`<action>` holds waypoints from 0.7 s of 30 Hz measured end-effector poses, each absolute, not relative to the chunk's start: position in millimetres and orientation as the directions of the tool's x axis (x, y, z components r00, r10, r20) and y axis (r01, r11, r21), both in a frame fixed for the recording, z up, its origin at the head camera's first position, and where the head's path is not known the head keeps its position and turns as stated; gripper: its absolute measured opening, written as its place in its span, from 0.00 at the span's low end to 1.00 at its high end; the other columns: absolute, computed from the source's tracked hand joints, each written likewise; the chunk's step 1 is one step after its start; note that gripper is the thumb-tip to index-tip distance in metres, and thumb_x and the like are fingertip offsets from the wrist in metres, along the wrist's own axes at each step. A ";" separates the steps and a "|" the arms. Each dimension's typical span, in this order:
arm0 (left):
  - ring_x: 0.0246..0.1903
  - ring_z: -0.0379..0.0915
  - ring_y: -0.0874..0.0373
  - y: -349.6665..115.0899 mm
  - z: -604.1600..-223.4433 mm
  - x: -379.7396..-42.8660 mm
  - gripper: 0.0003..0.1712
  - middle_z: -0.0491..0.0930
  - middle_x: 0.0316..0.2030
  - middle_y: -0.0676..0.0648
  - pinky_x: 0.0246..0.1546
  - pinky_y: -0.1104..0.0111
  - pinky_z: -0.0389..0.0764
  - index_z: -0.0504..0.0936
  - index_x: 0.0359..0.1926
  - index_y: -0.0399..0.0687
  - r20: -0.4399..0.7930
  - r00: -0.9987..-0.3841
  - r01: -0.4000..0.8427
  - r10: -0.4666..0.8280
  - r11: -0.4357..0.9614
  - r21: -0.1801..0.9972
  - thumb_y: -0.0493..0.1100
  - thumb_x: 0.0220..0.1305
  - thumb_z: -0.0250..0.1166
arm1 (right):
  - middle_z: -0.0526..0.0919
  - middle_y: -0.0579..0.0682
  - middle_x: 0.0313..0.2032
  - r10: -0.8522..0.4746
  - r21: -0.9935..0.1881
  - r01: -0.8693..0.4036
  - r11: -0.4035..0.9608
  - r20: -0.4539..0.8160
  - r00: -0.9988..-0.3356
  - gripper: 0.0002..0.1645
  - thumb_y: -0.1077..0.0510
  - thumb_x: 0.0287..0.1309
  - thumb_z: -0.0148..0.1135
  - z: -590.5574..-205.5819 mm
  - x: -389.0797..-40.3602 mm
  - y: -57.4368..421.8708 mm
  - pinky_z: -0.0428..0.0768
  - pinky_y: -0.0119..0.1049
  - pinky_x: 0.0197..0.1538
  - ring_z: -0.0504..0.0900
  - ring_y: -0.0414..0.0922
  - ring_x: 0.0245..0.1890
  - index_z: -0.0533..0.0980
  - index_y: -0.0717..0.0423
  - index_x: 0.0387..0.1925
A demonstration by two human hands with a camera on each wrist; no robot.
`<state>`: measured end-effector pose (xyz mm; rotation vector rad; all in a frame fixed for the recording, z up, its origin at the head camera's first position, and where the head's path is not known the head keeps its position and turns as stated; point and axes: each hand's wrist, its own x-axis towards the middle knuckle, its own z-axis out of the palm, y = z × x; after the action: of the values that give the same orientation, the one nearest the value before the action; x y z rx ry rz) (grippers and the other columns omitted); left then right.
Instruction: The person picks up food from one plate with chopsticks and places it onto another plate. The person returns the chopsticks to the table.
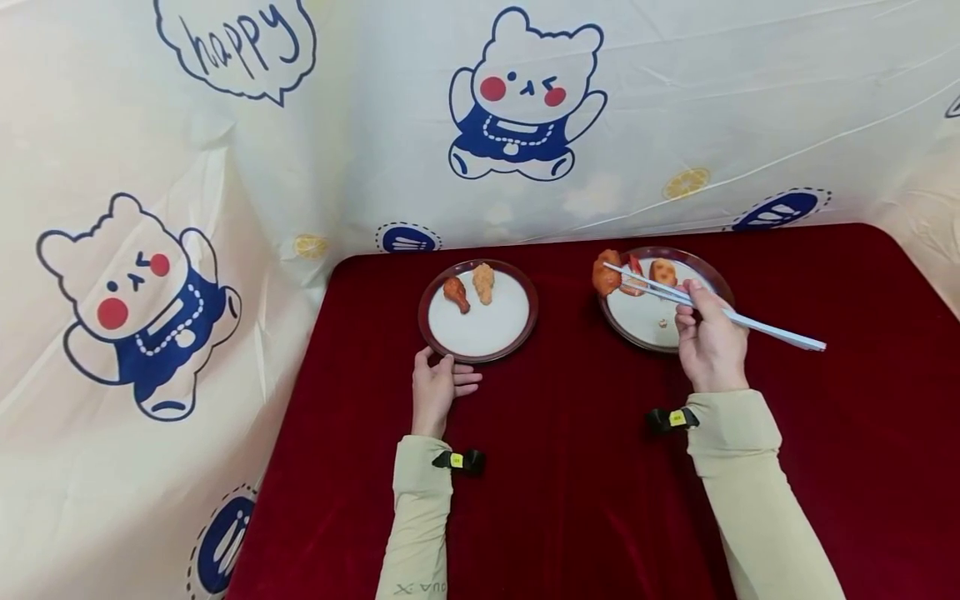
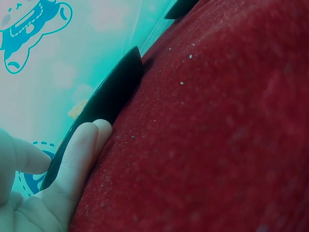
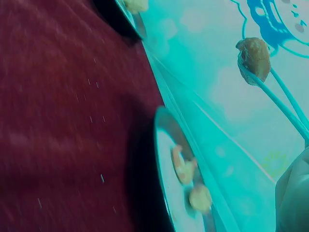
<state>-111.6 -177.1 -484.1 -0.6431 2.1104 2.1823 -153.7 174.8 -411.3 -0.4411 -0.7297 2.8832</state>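
My right hand (image 1: 712, 342) grips a pair of pale blue chopsticks (image 1: 757, 325). Their tips pinch a glossy orange-brown food piece (image 1: 606, 273), raised over the left rim of the right plate (image 1: 633, 333); the right wrist view shows this piece (image 3: 255, 59) between the tips. On that plate lie a shrimp-like piece (image 1: 634, 282), a browned yellow piece (image 1: 663, 273) and a small crumb (image 1: 663, 323). My left hand (image 1: 433, 392) touches the near rim of the left plate (image 1: 472, 337), fingers fairly straight. A brown drumstick (image 1: 456, 293) and a golden fried piece (image 1: 483, 283) lie on it.
Both brown-rimmed plates stand toward the back of a table with a dark red cloth (image 1: 570, 433). A pale curtain (image 1: 360, 125) printed with cartoon bears hangs behind and to the left. Each wrist wears a black strap.
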 end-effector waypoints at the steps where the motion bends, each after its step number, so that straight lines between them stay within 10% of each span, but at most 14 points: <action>1: 0.34 0.86 0.46 -176.8 -484.3 -111.4 0.33 0.81 0.44 0.29 0.36 0.61 0.88 0.45 0.75 0.47 -0.312 -0.914 -0.305 -0.258 -0.069 0.950 0.42 0.75 0.46 | 0.84 0.57 0.25 0.205 -0.480 -0.066 -0.875 -0.243 -0.948 0.07 0.69 0.61 0.60 -410.7 -152.9 178.8 0.69 0.22 0.14 0.72 0.41 0.16 0.82 0.70 0.31; 21: 0.32 0.86 0.49 -176.7 -486.0 -110.9 0.32 0.81 0.42 0.31 0.36 0.61 0.89 0.46 0.74 0.46 -0.296 -0.918 -0.291 -0.265 -0.059 0.955 0.42 0.75 0.47 | 0.85 0.62 0.26 0.265 -0.380 -0.130 -0.916 -0.329 -0.907 0.05 0.72 0.56 0.63 -414.5 -138.5 248.3 0.71 0.29 0.12 0.73 0.46 0.15 0.82 0.73 0.32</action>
<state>-110.9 -176.7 -486.0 -0.6334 2.1418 2.1823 -138.5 248.3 -414.5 -0.5616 -0.5237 2.8337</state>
